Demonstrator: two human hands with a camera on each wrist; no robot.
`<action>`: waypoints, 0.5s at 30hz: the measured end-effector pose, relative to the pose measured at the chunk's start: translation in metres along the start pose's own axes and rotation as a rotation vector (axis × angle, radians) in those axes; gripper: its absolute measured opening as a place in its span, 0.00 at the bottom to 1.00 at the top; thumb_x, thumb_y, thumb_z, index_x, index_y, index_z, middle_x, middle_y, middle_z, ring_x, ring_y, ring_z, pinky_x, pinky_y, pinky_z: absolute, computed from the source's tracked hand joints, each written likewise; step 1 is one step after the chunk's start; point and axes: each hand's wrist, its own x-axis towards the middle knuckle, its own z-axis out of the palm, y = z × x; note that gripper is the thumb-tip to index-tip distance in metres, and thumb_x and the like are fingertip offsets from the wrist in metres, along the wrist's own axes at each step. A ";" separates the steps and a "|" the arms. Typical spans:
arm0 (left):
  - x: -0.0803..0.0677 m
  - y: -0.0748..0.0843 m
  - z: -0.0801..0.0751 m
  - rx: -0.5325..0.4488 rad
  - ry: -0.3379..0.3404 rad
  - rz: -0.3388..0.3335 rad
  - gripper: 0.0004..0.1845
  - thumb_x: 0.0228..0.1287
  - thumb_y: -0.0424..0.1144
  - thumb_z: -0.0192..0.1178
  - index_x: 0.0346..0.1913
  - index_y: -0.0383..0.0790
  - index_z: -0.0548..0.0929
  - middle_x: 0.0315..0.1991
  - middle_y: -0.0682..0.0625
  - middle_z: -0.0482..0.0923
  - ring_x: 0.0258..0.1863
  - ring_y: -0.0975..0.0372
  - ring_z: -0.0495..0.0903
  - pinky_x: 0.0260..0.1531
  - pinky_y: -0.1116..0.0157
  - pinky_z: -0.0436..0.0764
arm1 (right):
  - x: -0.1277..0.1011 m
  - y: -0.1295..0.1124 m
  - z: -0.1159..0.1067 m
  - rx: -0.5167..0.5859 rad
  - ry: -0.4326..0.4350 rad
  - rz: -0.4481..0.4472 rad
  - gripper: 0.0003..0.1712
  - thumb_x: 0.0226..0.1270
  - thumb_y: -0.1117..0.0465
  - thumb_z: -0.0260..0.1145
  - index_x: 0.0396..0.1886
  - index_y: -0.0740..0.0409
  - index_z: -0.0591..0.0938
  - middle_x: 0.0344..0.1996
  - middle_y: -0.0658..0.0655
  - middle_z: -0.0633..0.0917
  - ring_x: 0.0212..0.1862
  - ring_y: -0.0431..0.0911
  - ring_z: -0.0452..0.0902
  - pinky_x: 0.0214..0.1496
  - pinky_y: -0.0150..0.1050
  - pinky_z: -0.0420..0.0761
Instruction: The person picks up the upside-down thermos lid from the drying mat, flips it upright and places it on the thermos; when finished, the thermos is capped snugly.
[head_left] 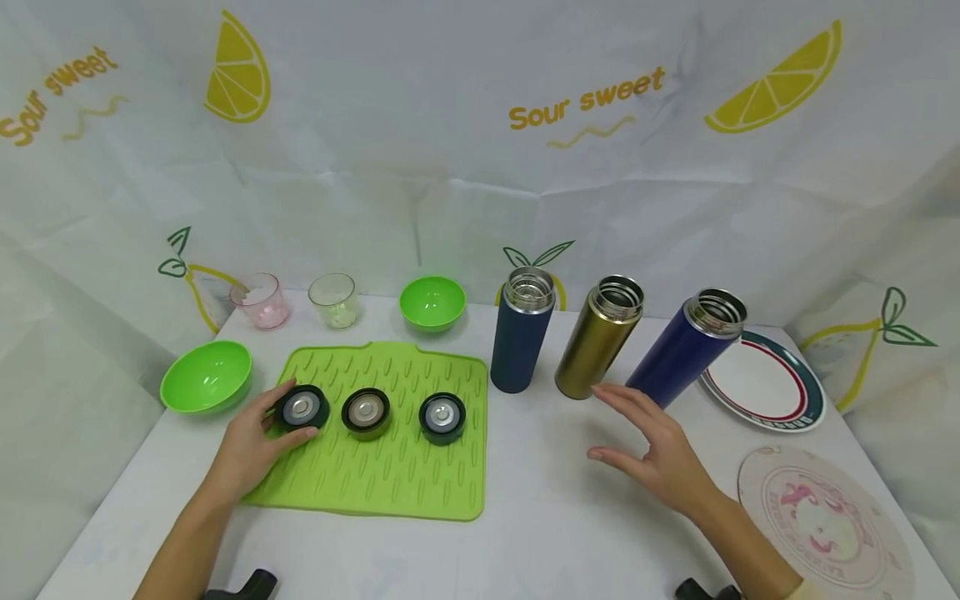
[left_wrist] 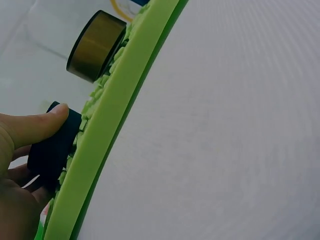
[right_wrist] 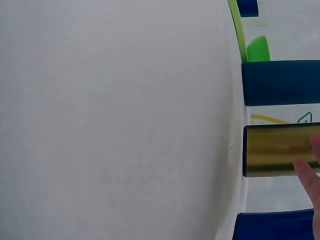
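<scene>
A white table (head_left: 540, 533) fills the near part of the scene, its top smooth and evenly lit, with soft shadows only. Behind it and round both sides hangs a white cloth backdrop (head_left: 450, 192), creased in places and folded at the far corners. The cloth is printed with yellow lemon slices (head_left: 236, 75) at the upper left and upper right, the words "Sour sweet" (head_left: 587, 98) in yellow lettering at the centre and again at the far left, and outlined pears with green leaves (head_left: 180, 254) low down. The light is bright and diffuse, without glare.
</scene>
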 end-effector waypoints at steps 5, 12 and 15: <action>0.001 -0.001 0.002 0.029 0.023 0.005 0.45 0.57 0.39 0.76 0.75 0.31 0.66 0.72 0.30 0.67 0.72 0.38 0.68 0.66 0.47 0.71 | 0.001 0.002 0.004 -0.001 0.001 0.000 0.44 0.47 0.64 0.83 0.68 0.56 0.78 0.62 0.54 0.82 0.66 0.24 0.70 0.64 0.14 0.68; 0.006 0.016 0.000 0.007 0.064 0.069 0.43 0.56 0.41 0.77 0.73 0.36 0.70 0.70 0.37 0.72 0.70 0.46 0.71 0.66 0.59 0.75 | 0.007 -0.001 0.005 -0.012 -0.017 -0.001 0.43 0.48 0.63 0.83 0.68 0.55 0.79 0.61 0.53 0.83 0.65 0.25 0.71 0.63 0.15 0.70; 0.011 0.033 -0.003 -0.057 0.071 0.123 0.43 0.55 0.39 0.78 0.73 0.38 0.71 0.70 0.40 0.72 0.70 0.56 0.71 0.64 0.74 0.76 | 0.012 -0.004 0.003 -0.010 -0.030 -0.006 0.42 0.49 0.63 0.83 0.68 0.55 0.79 0.61 0.53 0.84 0.64 0.26 0.73 0.62 0.16 0.72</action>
